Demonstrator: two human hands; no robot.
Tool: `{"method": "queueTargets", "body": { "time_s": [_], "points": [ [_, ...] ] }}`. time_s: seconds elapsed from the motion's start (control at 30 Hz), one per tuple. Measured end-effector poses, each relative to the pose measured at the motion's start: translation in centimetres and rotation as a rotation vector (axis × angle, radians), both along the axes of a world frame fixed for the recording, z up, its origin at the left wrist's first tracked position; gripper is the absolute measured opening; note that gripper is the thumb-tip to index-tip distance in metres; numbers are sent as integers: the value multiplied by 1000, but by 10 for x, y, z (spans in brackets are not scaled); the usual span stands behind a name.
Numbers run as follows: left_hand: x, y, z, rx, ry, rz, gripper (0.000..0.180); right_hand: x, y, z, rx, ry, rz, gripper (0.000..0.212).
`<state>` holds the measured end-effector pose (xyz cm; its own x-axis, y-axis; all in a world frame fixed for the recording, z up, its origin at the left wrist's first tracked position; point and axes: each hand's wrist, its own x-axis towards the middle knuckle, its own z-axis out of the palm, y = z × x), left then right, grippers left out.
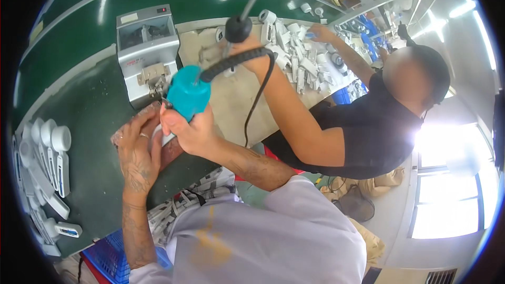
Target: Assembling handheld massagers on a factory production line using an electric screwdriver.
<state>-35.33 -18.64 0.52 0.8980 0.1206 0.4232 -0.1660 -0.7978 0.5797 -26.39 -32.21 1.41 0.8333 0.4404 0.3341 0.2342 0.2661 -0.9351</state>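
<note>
The left hand [138, 159] is lying half spread on a block [172, 152], touching the white part [167, 139] there; I cannot tell if it is gripping. Near this part, the right hand [193, 132] is wrapping around a driver [189, 93], while beyond, a machine [144, 68] is standing and a co-worker [371, 134] is reaching over white pieces [307, 66].

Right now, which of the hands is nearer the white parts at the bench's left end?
Left. The left hand is to the right of the white parts, apart from them; the right hand is farther right, around the teal power tool.
</note>
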Motion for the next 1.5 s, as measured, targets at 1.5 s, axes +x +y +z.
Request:
{"method": "queueTargets", "body": {
  "time_s": [1.5],
  "points": [
    [-150, 69, 28, -1676, -176, 139, 49, -56, -57, 2, 89, 184, -99, 72]
  ]
}}
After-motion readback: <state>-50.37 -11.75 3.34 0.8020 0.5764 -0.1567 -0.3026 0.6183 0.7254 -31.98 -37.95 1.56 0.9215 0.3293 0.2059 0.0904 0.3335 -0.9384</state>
